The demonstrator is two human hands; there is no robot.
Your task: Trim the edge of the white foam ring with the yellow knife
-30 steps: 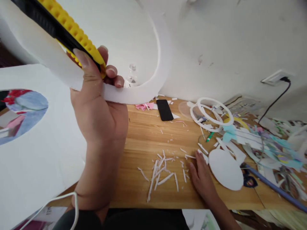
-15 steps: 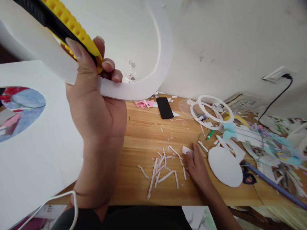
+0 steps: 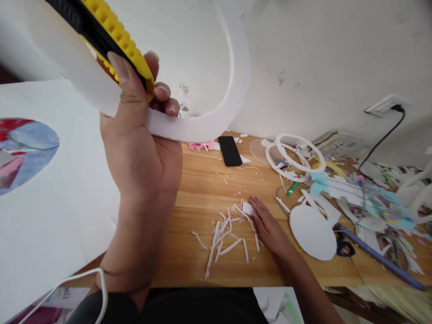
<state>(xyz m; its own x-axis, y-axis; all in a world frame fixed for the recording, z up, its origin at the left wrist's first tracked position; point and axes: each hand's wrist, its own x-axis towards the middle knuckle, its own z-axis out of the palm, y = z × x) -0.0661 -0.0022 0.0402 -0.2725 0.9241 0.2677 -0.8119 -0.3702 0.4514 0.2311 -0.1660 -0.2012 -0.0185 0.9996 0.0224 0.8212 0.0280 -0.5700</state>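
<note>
Raised at the upper left, my left hand (image 3: pixel 138 121) is closed around a yellow-and-black utility knife (image 3: pixel 118 40). The same hand also grips a curved white foam strip (image 3: pixel 202 128), which bends up to the right in front of the wall. Whether the knife's blade is out cannot be seen. Low on the wooden table, my right hand (image 3: pixel 268 227) lies with its fingers close together against a small white foam piece (image 3: pixel 248 208); the thumb is mostly hidden. Thin white offcuts (image 3: pixel 224 238) lie scattered just left of that hand.
A large white board (image 3: pixel 77 189) with an oval opening stands at left. Toward the wall are a black phone (image 3: pixel 230 151), pink scraps (image 3: pixel 201 146) and a clear bottle (image 3: pixel 184 101). White rings (image 3: pixel 300 153), a white oval (image 3: pixel 313 232), scissors (image 3: pixel 344 248) and heaped scraps crowd the right.
My right hand has slid left along the table, and the small white foam piece has moved with it toward the offcuts. My left hand keeps its hold on the knife and strip.
</note>
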